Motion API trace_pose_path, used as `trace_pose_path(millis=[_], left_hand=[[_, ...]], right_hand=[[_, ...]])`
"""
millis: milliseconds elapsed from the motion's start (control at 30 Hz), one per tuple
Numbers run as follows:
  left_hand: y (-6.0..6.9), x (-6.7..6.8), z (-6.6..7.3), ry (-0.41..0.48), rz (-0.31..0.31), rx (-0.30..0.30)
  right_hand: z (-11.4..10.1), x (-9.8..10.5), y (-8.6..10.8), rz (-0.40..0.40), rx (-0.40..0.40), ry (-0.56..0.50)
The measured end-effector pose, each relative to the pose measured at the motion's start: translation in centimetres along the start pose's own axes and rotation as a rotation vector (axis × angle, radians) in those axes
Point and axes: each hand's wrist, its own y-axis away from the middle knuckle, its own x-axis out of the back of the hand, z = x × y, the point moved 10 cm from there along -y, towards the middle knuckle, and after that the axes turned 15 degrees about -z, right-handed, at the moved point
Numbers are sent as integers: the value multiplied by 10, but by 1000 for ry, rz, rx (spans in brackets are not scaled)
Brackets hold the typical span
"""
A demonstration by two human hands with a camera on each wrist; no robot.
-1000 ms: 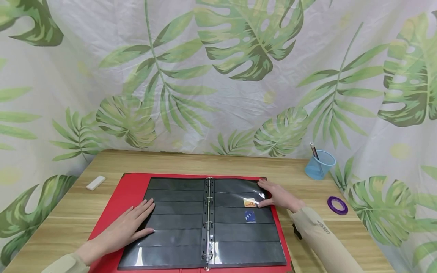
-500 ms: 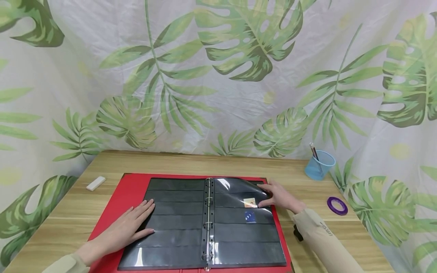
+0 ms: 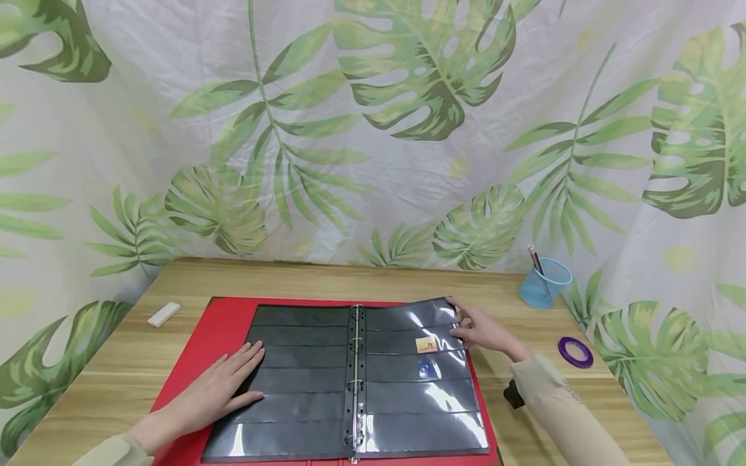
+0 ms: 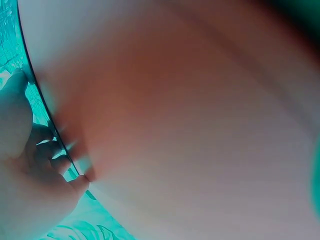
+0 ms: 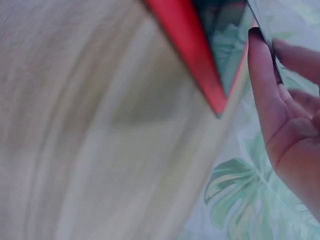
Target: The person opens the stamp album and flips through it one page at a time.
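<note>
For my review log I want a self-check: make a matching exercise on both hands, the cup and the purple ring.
1 Left hand
2 Right hand
3 Cup
4 Purple ring

A lies flat on the table
B pinches the right page near its edge
C touches the left page
D holds pen-like sticks

Pairs: 1-C, 2-B, 3-D, 4-A

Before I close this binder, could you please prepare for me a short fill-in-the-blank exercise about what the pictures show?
1. The right hand holds up a corner of the black pocket page lying to the ____ of the binder rings.
2. The left hand touches the binder cover, whose colour is ____.
3. The orange-and-cream stamp-like piece sits directly above another piece, coloured ____.
4. The light-blue pen cup stands behind a tape roll coloured ____.

Missing words: right; red; blue; purple.
</note>
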Motion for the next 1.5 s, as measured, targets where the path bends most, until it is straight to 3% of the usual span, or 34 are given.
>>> trace_pose_path(millis=[100, 333, 467, 733, 1200, 1500], left_hand=[[0, 0, 0, 0, -3, 3], [0, 0, 0, -3, -1, -3], [0, 2, 1, -11, 13, -6], [1, 4, 2, -38, 46, -17], [-1, 2, 0, 23, 1, -16], [-6, 14, 9, 33, -36, -28]], right_hand=[[-5, 9, 4, 49, -21, -71], [-11, 25, 12, 145, -185, -171], [-20, 33, 15, 177, -217, -224], [-52, 45, 15, 187, -201, -197], [-110, 63, 3, 179, -173, -150], [-153, 58, -16, 137, -105, -175]])
